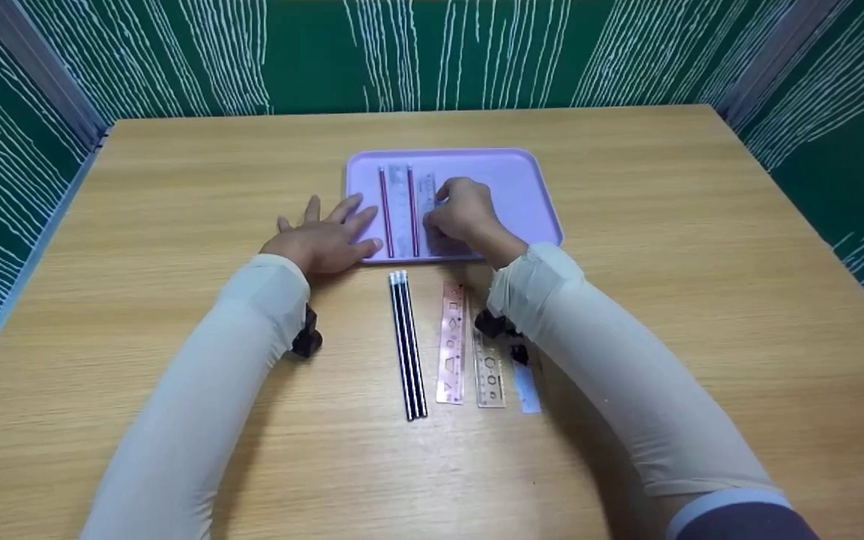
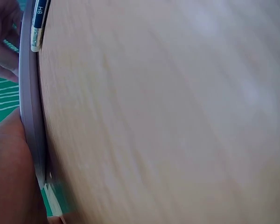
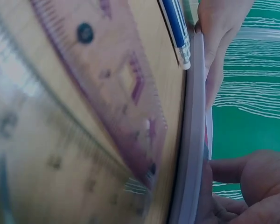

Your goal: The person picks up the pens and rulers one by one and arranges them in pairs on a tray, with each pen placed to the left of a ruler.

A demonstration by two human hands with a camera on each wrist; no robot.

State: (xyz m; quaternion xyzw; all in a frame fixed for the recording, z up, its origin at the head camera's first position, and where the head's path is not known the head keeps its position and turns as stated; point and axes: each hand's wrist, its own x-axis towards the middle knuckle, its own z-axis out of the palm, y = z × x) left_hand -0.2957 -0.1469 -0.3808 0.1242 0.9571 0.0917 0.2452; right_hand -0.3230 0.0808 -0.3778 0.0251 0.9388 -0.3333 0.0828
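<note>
My left hand [image 1: 325, 241] rests with spread fingers on the left rim of a purple tray [image 1: 518, 195]. Over the middle of that tray, my right hand [image 1: 463, 210] pinches a clear ruler [image 1: 427, 193] with bent fingers and thumb; its lower end is hidden by the hand. Left of this ruler lie a red pencil [image 1: 412, 210], another clear ruler [image 1: 398, 206] and a second red pencil [image 1: 386, 214], roughly parallel. In the right wrist view, the right hand [image 3: 266, 182] reaches over the tray's edge [image 3: 193, 116].
In front of the tray lie several dark striped pencils [image 1: 407, 345] side by side. To their right are a pink ruler [image 1: 450, 345], a clear yellowish ruler [image 1: 490, 375] and a blue ruler [image 1: 527, 390], partly under the right wrist. Green walls stand behind the wooden table [image 1: 214, 172].
</note>
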